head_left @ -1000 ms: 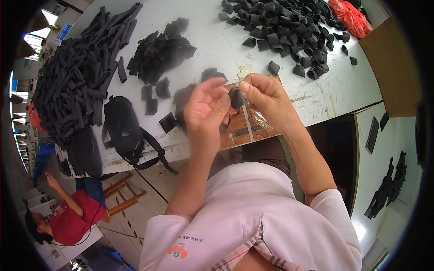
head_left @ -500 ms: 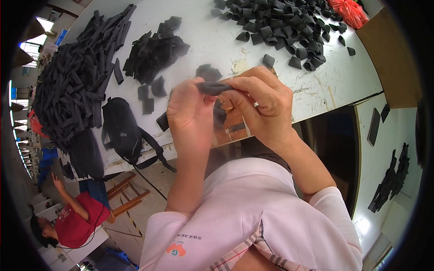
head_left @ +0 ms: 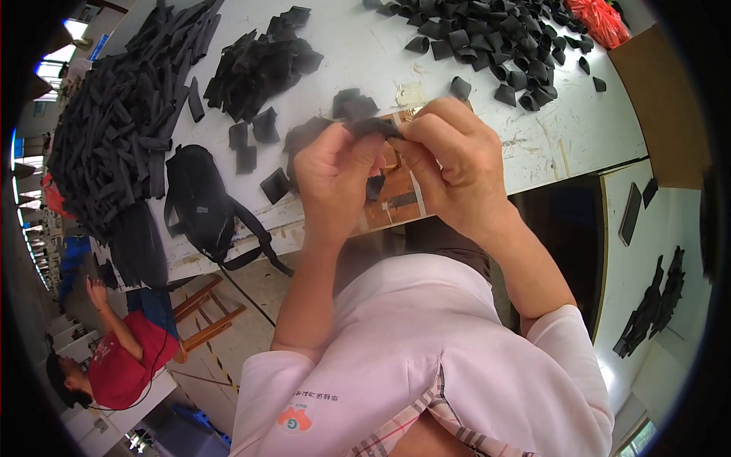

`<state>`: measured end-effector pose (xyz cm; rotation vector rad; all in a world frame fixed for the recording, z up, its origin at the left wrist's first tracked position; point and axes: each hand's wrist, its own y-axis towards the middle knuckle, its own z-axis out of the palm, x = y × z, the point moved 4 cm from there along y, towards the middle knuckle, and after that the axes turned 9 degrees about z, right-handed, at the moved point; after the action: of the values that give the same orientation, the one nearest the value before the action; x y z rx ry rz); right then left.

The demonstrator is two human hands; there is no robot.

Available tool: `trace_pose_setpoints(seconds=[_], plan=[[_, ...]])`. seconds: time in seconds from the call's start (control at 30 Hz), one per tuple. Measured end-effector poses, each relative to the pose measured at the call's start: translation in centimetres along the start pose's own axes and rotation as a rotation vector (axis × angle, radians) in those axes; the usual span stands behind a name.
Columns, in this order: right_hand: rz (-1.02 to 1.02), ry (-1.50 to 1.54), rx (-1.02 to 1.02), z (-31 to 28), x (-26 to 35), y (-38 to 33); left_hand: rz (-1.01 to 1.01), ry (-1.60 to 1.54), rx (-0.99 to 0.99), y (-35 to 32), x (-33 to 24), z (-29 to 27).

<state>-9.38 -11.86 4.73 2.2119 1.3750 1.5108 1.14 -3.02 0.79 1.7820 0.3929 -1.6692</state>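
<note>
Between my hands is a small dark fabric piece, held up over the near edge of the white table. My left hand pinches its left end, and my right hand pinches its right end with thumb and forefinger. Behind and below the hands lies a brown wooden board, partly hidden by them. Several flat black fabric pieces lie just beyond my left hand. A single black loop sits past my right hand.
A heap of black strips covers the table's left, beside a black bag with straps. A pile of flat pieces and a heap of loops lie farther back. A cardboard panel stands right. A person in red sits left.
Both hands have shifted slightly right, still holding the fabric piece, which now looks more bent. The view has moved a little.
</note>
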Motion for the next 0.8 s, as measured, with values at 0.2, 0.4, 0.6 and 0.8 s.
trace_pose_setpoints(seconds=[0.2,0.4,0.6,0.8], plan=[[0.618,0.828,-0.089,-1.8,-6.8,4.2,0.033,0.467,-0.124,-4.0,5.1,0.2],[0.872,0.617,0.234,1.4,-6.4,-3.9,-0.088,1.142,0.082,-4.9,7.7,0.4],[0.985,0.515,0.517,4.6,-6.6,-9.5,0.065,1.028,0.055,-4.4,8.6,-1.1],[1.496,1.543,0.555,7.4,-6.5,-11.1,0.538,0.682,0.279,-5.9,3.6,-0.1]])
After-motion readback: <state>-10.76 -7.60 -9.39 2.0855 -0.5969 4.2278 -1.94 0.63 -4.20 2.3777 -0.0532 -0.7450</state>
